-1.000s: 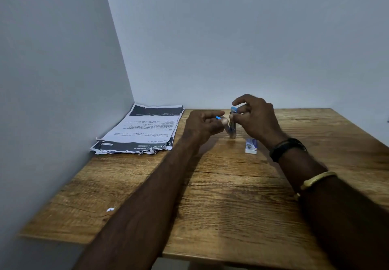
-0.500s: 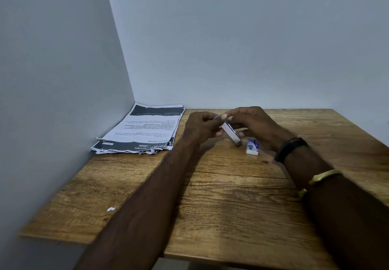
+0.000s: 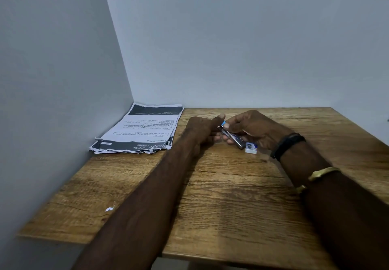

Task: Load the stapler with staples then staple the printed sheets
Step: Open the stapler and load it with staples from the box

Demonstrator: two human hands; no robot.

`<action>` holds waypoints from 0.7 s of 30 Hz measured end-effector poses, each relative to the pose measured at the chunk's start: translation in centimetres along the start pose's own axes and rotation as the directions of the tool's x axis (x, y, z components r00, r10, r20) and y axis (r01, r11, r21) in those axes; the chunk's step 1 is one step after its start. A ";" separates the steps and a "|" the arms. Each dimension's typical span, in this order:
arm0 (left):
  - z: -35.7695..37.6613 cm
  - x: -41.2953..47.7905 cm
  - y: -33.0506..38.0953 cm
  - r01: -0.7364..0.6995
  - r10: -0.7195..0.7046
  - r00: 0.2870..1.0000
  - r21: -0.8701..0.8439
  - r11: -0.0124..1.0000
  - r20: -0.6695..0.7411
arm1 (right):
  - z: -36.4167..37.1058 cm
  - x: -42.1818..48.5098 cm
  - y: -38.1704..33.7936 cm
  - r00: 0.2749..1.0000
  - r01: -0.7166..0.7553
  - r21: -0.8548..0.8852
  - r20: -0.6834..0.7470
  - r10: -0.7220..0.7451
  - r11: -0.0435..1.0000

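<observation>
Just beside the stapler (image 3: 231,136), a staple box (image 3: 251,148); printed sheets (image 3: 145,131) leftward.

The rectangular brown wooden table (image 3: 231,206) shows coarse grain and a dull finish. The slim silver metal stapler (image 3: 232,137) is smooth and glossy, with a blue plastic tip (image 3: 224,123). The stacked white printed paper sheets (image 3: 145,128) are matt, ragged at the edges.

Dim, soft light; wide-angle edge distortion.
</observation>
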State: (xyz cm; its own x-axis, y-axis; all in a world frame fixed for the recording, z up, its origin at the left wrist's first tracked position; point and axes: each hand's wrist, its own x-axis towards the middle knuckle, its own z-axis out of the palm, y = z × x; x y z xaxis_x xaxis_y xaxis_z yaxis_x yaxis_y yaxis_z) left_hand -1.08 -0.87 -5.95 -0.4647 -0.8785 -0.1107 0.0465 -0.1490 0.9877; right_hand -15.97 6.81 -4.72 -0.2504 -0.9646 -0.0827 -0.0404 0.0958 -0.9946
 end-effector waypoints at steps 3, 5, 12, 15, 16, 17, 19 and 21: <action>0.1 -0.1 0.0 0.020 -0.020 0.999 0.006 1.000 -0.038 | 0.0 0.1 0.0 0.999 -0.044 0.018 0.004 0.044 0.999; 0.2 0.0 0.0 0.020 -0.018 0.998 0.029 0.999 -0.064 | -0.1 0.2 -0.1 0.998 -0.055 0.026 0.004 0.055 0.998; 0.0 0.0 0.1 0.021 -0.021 0.999 -0.005 1.000 -0.025 | -0.1 0.3 -0.2 0.997 -0.075 0.034 0.012 0.075 0.997; 0.0 0.2 0.3 0.022 -0.020 0.998 0.043 0.999 -0.062 | 0.2 0.0 -0.4 0.993 -0.075 -0.009 -0.089 0.073 0.997; 0.0 0.4 0.3 0.023 -0.017 0.996 0.063 0.998 -0.091 | 0.4 -0.1 -0.5 0.987 -0.061 -0.112 -0.152 0.043 0.992; 0.0 0.6 0.3 0.022 -0.013 0.993 0.074 0.997 -0.114 | 0.6 -0.2 -0.6 0.976 -0.055 -0.248 -0.216 0.000 0.967; 0.1 0.6 0.4 0.016 -0.005 0.992 0.087 0.996 -0.128 | 1.3 -0.3 -0.8 0.949 -0.077 -0.519 -0.301 -0.097 0.852; 0.1 0.4 0.2 -0.002 0.016 0.991 0.108 0.994 -0.130 | 2.1 -0.4 -1.1 0.922 -0.128 -0.715 -0.341 -0.184 0.687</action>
State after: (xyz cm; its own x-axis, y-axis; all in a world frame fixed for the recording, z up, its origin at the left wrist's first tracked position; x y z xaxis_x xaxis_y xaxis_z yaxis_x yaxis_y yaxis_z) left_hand -1.36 -1.18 -5.77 -0.3450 -0.9323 -0.1082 -0.0479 -0.0977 0.9941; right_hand -13.77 6.57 -3.72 -0.5535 -0.8230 0.1279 -0.6875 0.3648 -0.6280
